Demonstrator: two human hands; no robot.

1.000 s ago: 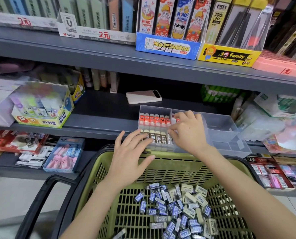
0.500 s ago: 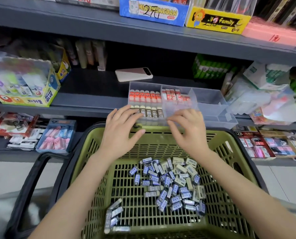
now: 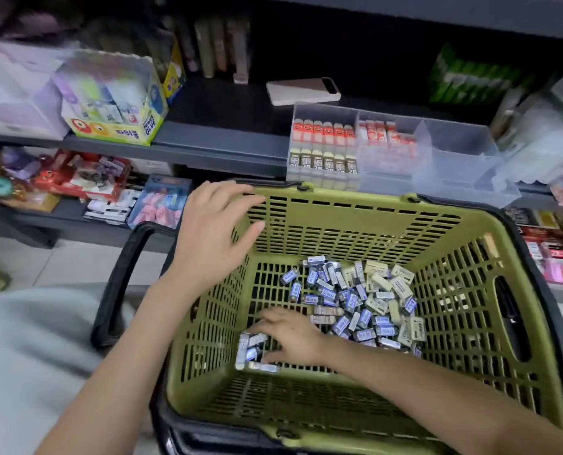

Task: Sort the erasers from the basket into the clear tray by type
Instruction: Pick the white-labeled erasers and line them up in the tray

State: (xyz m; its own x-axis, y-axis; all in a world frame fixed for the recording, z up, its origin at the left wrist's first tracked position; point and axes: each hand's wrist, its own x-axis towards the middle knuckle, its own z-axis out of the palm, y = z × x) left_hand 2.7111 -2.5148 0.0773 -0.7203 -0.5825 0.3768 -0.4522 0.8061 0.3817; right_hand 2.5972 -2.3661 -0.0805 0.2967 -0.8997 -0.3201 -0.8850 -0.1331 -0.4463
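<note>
Two grey shelves (image 3: 227,139) (one bears a phone (image 3: 303,90)) stand behind the basket (image 3: 339,197).

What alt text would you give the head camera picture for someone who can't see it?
A person's right hand touches a few blue-wrapped erasers in a green basket, beside a bigger pile of erasers; the open left hand is by the far rim. A clear tray, partly filled with erasers, sits on the shelf behind.

The olive-green slotted plastic basket (image 3: 339,231) has a black rim. Inside, small blue-and-white sleeved erasers (image 3: 326,293) mix with cream block erasers (image 3: 377,269) printed in dark lettering. The clear plastic tray (image 3: 454,149) holds red-orange sleeved erasers (image 3: 322,130) and pale erasers with black 2B bands (image 3: 322,163)
</note>
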